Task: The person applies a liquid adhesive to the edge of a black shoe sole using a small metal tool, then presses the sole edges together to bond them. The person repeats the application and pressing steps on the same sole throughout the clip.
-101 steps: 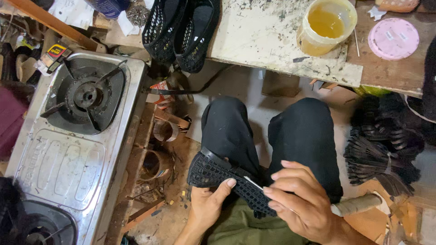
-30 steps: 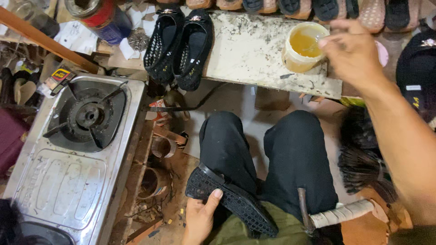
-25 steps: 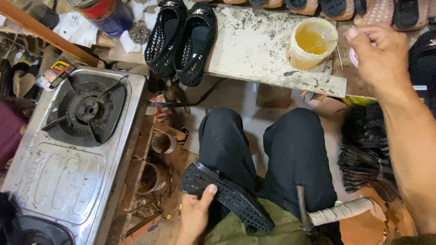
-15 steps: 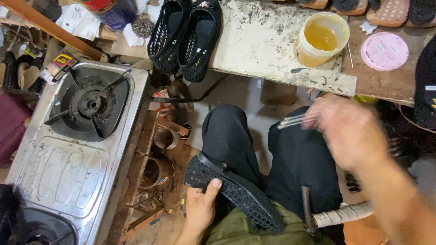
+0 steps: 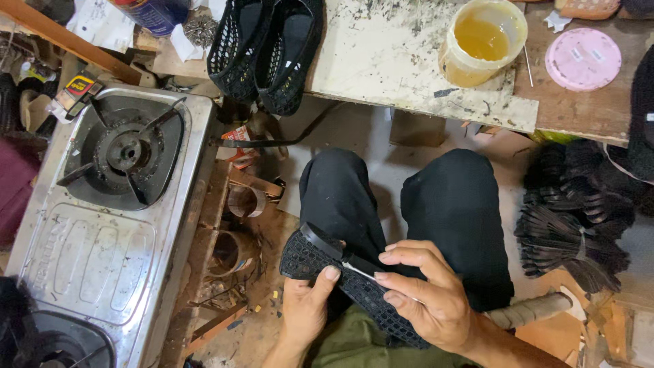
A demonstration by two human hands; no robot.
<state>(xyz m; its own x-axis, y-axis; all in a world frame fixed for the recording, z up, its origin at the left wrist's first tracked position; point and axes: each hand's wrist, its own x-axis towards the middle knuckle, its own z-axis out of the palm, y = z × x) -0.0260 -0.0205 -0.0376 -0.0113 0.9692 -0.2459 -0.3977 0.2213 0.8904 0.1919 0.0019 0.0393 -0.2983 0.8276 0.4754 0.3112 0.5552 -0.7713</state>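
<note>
Steel of a two-burner gas stove fills the left side, its near burner grate bare, and beside it on the dirt floor lie scraps and a pair of bent metal rings. Further right, in the person's lap, sits the black mesh shoe, laid across the dark-trousered knees so that it rests there steady and close under the eyes. Its long axis runs on a slant, from the end at upper left, which points toward the stove, down to the lower right end, hidden under the right wrist; whether the upper end is toe or heel I cannot tell. The left hand cups the shoe from below, thumb pressed over its edge, seemingly to brace it against the thigh. The right hand comes over the top with fingers curled and drawn together, pinching a thin pale sliver, perhaps a needle or a small stick, laid against the strap. On the bench above stand two more black mesh shoes side by side, a yellow tub of amber liquid and a pink round lid. Stacked dark soles lie at far right.
</note>
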